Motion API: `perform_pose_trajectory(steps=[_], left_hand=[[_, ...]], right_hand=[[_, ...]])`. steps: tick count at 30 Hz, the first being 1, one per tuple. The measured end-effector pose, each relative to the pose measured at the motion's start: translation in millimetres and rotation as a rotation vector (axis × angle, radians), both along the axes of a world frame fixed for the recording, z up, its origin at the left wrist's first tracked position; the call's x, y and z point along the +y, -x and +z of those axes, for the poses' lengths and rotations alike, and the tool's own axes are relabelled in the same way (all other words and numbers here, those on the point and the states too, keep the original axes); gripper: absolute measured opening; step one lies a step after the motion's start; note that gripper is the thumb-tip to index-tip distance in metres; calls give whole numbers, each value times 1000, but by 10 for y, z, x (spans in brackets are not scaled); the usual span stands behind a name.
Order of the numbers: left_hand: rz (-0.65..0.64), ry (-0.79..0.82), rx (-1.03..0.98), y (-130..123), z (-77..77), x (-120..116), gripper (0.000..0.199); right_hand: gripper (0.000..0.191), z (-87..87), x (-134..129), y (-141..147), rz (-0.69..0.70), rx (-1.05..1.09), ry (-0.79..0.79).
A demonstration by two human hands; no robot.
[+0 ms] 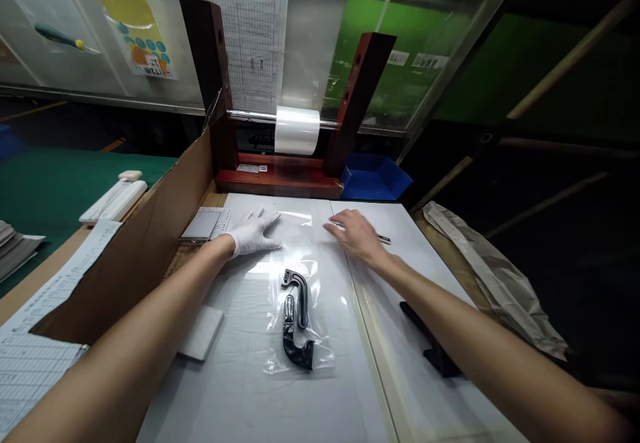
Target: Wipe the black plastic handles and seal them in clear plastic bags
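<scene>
My left hand, in a white glove, lies with its fingers spread on clear plastic film over the white tabletop. To its right, my bare right hand has curled fingers around a slim utility knife; its handle end shows past the hand and a thin metallic end shows by the fingertips. Between and nearer to me, two black curved handles lie inside a clear plastic bag. The film roll hangs on a metal rod beyond both hands.
A dark red stand holds the rod, with a blue bin beside it. A cardboard wall borders the left. A white block lies near my left forearm. Another black part sits partly under my right forearm.
</scene>
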State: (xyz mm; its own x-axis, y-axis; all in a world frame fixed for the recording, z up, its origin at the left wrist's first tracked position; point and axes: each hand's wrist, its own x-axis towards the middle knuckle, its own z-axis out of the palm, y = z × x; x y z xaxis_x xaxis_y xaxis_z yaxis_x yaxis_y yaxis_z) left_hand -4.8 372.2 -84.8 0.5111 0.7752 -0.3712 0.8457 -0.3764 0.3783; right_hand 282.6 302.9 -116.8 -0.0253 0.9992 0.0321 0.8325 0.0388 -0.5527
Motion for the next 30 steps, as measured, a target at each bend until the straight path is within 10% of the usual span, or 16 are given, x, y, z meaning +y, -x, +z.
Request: perform_pose_trajectory(steps=[5,12,21,30], left_hand=[[-31,31,0,10,-36,51,104],[47,83,-132,-18,54,-36,100],[57,106,-434,-44,423,-1161,51],[-164,-127,-282,75,511,-2058,36]], right_hand=[[32,4,77,591,12,277,164],[32,27,-279,488,84,681,57],[16,239,-1157,557,152,748,-182],[21,-6,-1858,462,354,441,-318]])
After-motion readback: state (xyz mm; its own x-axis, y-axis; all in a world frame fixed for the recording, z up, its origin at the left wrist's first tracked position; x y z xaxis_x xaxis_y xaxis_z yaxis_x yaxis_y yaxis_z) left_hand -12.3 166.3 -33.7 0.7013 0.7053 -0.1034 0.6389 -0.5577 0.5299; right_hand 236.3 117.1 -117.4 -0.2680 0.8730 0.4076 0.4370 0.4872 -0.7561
